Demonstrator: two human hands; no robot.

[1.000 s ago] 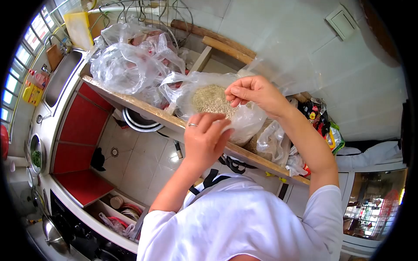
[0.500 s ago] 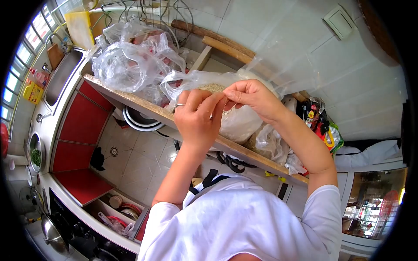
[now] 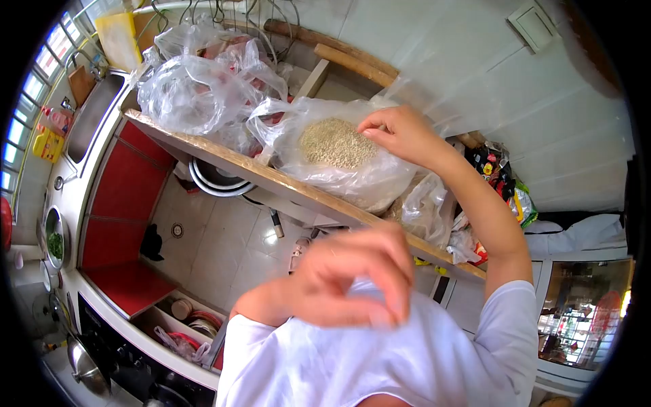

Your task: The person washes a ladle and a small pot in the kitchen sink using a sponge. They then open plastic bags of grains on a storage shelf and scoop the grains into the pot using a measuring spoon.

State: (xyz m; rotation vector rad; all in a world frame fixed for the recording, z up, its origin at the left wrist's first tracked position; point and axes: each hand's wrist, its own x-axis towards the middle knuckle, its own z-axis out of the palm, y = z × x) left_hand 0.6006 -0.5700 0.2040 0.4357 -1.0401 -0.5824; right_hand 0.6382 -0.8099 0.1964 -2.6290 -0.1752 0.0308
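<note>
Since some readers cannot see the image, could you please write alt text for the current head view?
A right hand hovers over grain in an open plastic bag; the blurred left hand is raised before a white shirt.

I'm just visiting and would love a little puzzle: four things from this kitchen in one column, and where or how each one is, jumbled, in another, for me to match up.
Things:
1. Pale grains
2. Chopped greens
3. Right hand
4. Left hand

Places and states:
A. Blurred, partly in front of the white shirt
B. Lying in the open plastic bag
C. Reaching over that bag, fingertips beside its contents
D. In a round metal bowl on the counter

Right pairs: 1-B; 2-D; 3-C; 4-A
</note>
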